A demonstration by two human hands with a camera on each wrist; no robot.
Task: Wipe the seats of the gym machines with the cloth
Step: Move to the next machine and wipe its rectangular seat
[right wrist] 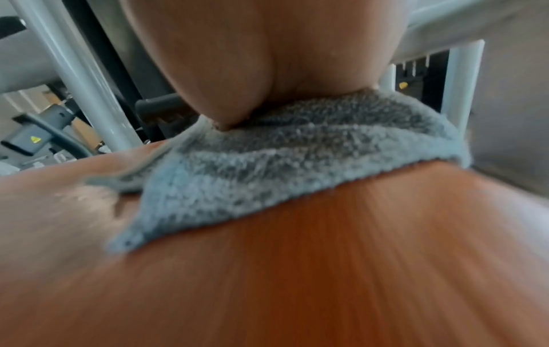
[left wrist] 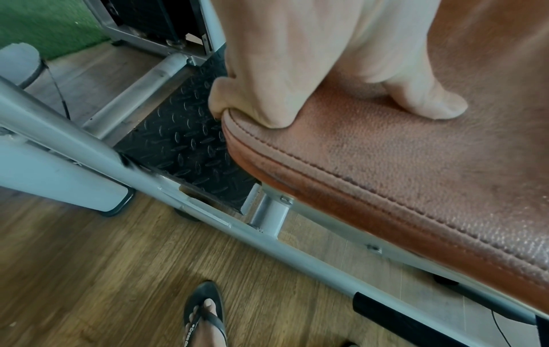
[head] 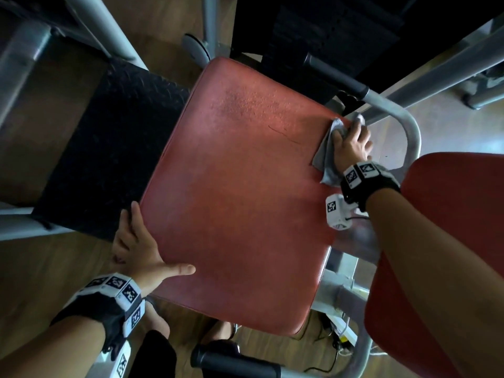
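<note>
The right hand [head: 351, 147] is pressing the grey cloth [head: 326, 156] flat against the far right corner of the red seat [head: 237, 192], fingers spread over the fabric rather than bunched round it. The cloth is lying under and just behind the palm, its loose tail trailing back toward the wrist. The left hand [head: 136, 249] is bracing the opposite edge of the seat, thumb lying on top and fingers hooking over the stitched rim, so it is clamping the pad.

The cloth is looking soft, light and fluffy, likely to crumple or slide out unless the palm is bearing down on its middle. The seat covering is looking firm, grained and slightly padded, so it is probably taking pressure well. A metal frame bar [head: 409, 132] is curving just beyond the right fingertips, a likely knuckle hazard.
</note>
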